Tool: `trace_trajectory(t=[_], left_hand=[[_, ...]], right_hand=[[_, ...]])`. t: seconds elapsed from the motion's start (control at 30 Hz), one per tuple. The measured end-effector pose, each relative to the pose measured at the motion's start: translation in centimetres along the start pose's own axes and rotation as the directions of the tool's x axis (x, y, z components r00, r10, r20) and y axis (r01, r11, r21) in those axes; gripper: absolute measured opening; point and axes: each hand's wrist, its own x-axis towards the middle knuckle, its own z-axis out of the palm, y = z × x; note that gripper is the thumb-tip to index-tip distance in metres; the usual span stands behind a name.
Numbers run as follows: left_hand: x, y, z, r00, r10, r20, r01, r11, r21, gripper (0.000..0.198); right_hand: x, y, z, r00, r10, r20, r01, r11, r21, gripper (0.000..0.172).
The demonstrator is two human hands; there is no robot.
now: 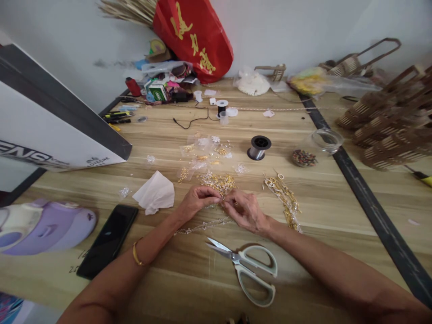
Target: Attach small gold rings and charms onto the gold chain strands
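My left hand [199, 200] and my right hand [245, 209] meet near the table's middle, fingertips pinched almost together. What they pinch is too small to make out. A thin beaded chain [205, 225] lies below them, one end running under my right hand; whether that hand grips it I cannot tell. Just beyond my fingers spreads a pile of gold and silver beads [218, 181]. Gold and silver chains [286, 202] lie to the right of my right hand. Scissors [236, 258] with pale handles rest nearer me, blades slightly apart.
Behind the pile are small bags of findings [204, 146] and a wire spool [259, 147]. A glass jar [305, 155] of dark beads lies tipped at right. On the left are a white tissue [155, 193], a phone [108, 240] and a large box [60, 121].
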Motion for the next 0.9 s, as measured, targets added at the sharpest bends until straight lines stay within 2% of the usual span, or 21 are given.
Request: trace_trajectory(t=[0.9], left_hand=[[-0.11,0.27,0.05,1.000,0.013,0.015,-0.014,1.000,0.018,0.012]], right_hand=[[0.12,-0.12,0.03,1.000,0.005,0.006,-0.005,1.000,0.003,0.005]])
